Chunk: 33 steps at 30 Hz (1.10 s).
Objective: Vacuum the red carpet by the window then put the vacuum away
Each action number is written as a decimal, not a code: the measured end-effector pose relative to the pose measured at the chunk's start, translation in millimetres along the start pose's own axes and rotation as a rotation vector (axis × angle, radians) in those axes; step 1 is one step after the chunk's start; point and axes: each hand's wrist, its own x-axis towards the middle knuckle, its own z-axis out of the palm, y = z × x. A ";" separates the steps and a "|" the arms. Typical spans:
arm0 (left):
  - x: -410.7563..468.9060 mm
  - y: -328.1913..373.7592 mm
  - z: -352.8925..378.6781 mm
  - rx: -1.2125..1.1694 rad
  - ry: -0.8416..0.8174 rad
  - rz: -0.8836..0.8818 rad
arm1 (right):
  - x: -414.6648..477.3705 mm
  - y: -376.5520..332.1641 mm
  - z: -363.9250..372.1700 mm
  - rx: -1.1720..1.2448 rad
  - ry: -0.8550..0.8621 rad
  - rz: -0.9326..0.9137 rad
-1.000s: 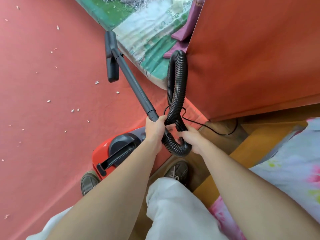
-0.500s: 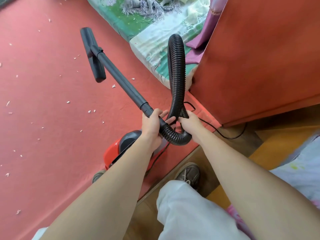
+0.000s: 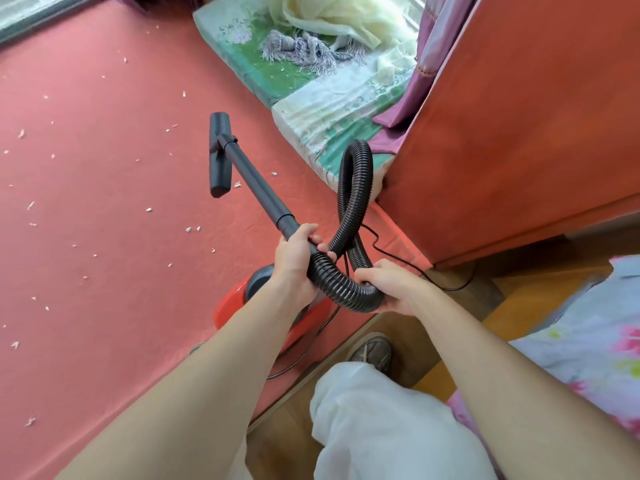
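Left hand (image 3: pixel 294 261) first: the fingers are wrapped round the near end of the wand (image 3: pixel 256 181), right where it meets the hose (image 3: pixel 341 284). The right hand (image 3: pixel 391 289), just beside it, cups the hose's low bend from underneath and grips it. Both arms reach forward and down, with the wrists close together.

Below the left forearm sits the vacuum (image 3: pixel 232 306), red, resting at the carpet's near edge by my feet. I judge it the heavy part, one to lift by a top handle, though the arm hides most of it. Its thin cord (image 3: pixel 415 271) trails across to the foot of the cabinet (image 3: pixel 519 133). I'd call that a snag risk.

The hose is ribbed, soft and springy. It rises from the right hand into a tall loop, crosses itself and comes back down. It will flop and twist, so I'd steer by the wand instead. That is stiff, looks light, and should answer well from the grip the left hand has now.

Further out, the nozzle (image 3: pixel 220 154) hangs crosswise on the wand's tip above the carpet (image 3: pixel 104 258). I cannot tell whether it touches. White scraps (image 3: pixel 149 209) dot the carpet all the way up to the window (image 3: pixel 20 15), so by my reckoning the vacuuming has hardly begun.
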 end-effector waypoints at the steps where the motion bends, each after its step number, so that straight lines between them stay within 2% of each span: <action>1: -4.4 2.0 -1.1 -0.001 -0.020 0.001 | -4.7 -2.1 -0.8 -0.042 -0.038 0.007; 4: -11.8 11.5 -8.1 -0.034 -0.078 -0.006 | -16.4 -5.6 -4.9 -0.216 -0.174 0.052; 7: -10.6 18.6 -14.1 0.001 -0.105 -0.007 | -12.5 -5.3 -4.9 -0.242 -0.139 0.047; 10: 3.7 11.3 -13.4 0.118 -0.024 -0.009 | 8.9 -1.8 -1.5 -0.067 0.011 0.011; 16: 35.3 -8.9 -9.0 0.096 0.026 -0.036 | 39.1 -13.0 -4.9 0.402 0.230 -0.012; 18: 37.7 -12.4 -6.7 0.112 0.029 -0.005 | 42.3 -19.3 -10.6 0.440 0.302 -0.022; 19: 36.5 -12.5 -4.3 0.105 0.039 0.025 | 43.1 -21.2 -11.9 0.352 0.349 -0.038; 20: 34.4 -12.3 -1.5 0.093 0.057 0.062 | 44.0 -22.5 -13.2 0.164 0.388 -0.083; 22: 25.5 -13.0 4.2 0.081 0.107 0.159 | 32.7 -32.3 -11.5 -0.318 0.441 -0.262; 23: 21.4 -16.0 5.6 0.108 0.122 0.205 | 23.1 -42.7 -7.3 -0.461 0.455 -0.390; 25: 13.6 -26.6 7.4 0.229 0.111 0.275 | 0.6 -70.9 7.5 -0.419 0.324 -0.561; 26: 9.1 -33.5 9.1 0.303 0.087 0.311 | -6.0 -86.3 17.7 -0.362 0.229 -0.579; 28: -5.0 -45.9 15.0 0.398 -0.013 0.402 | -14.1 -110.5 42.2 -0.498 0.129 -0.618; 30: -15.1 -59.8 17.9 0.564 -0.102 0.482 | -13.5 -117.9 61.4 -0.672 0.178 -0.644; 32: -24.2 -67.3 14.9 0.780 -0.180 0.497 | -12.1 -114.3 62.3 -0.664 0.297 -0.674; 33: -25.4 -66.1 10.3 0.839 -0.284 0.474 | -11.8 -108.4 54.5 -0.637 0.340 -0.676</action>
